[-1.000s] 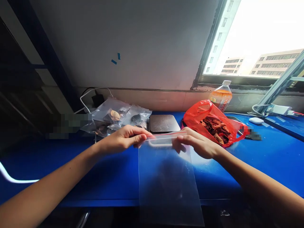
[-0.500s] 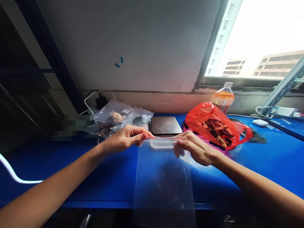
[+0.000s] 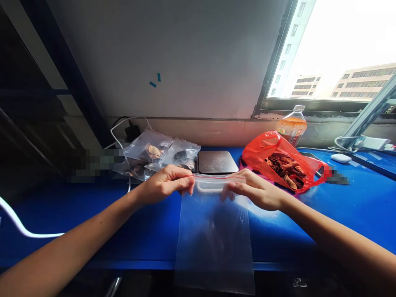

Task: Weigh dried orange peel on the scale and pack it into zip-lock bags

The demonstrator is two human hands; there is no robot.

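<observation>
A clear zip-lock bag with a red line along its top hangs flat between my hands, its lower end past the table's front edge. My left hand pinches the top left corner. At the top right, my right hand grips the bag, with some fingers showing blurred through the plastic. I see nothing inside the bag. Just beyond its top edge lies a flat metal-topped scale. To the right, a red plastic bag gapes open, showing dried brown-red pieces.
Clear bags with dark and tan pieces are heaped at the back left, near a white cable. Behind the red bag stands an orange drink bottle. A white mouse-like object lies right on the blue table.
Both hands still hold the zip-lock bag's top edge. The left fingers have shifted slightly at the corner, and the bag has moved a little to the right in view.
</observation>
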